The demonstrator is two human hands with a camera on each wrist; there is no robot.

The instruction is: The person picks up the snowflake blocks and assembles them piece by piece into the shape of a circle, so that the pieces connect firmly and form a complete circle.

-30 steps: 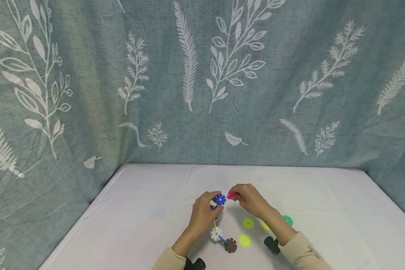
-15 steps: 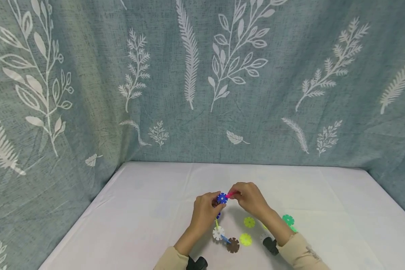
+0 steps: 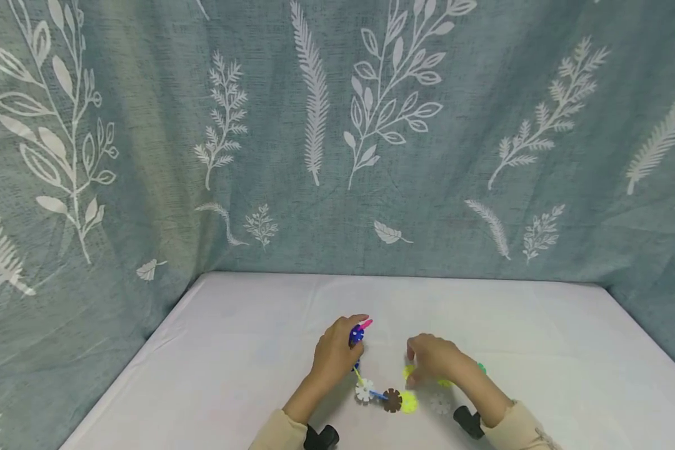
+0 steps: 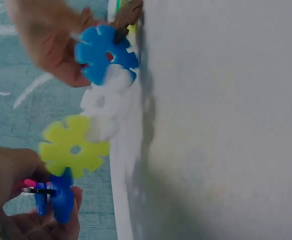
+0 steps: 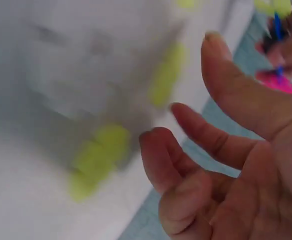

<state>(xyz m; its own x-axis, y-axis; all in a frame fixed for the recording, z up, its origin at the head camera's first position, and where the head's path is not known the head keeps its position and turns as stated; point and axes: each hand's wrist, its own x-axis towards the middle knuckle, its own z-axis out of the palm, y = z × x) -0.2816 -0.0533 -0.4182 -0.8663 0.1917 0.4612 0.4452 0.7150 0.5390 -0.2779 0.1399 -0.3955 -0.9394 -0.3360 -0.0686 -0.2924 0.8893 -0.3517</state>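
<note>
My left hand (image 3: 335,350) pinches the top of a chain of notched plastic discs, at a blue disc (image 3: 357,334). A pink disc (image 3: 366,324) stands edge-on at that end. Below the fingers the chain runs through a yellow disc (image 4: 73,145), a white disc (image 3: 364,391), a lighter blue disc (image 4: 106,55) and a brown disc (image 3: 392,400). My right hand (image 3: 439,359) holds nothing; its thumb and fingers are spread in the right wrist view. It hovers over a loose yellow disc (image 3: 409,372), which it partly hides.
Another yellow disc (image 3: 409,402) lies by the brown end of the chain. Right of it are a clear disc (image 3: 441,404), a further yellow disc (image 3: 445,382) and a green disc (image 3: 481,367) mostly behind the right wrist. A patterned curtain (image 3: 337,250) hangs behind the white table (image 3: 247,325).
The right hand joined the pink disc to the blue one, let go and moved down and right to the loose yellow discs. The left hand shifted slightly left with the chain.
</note>
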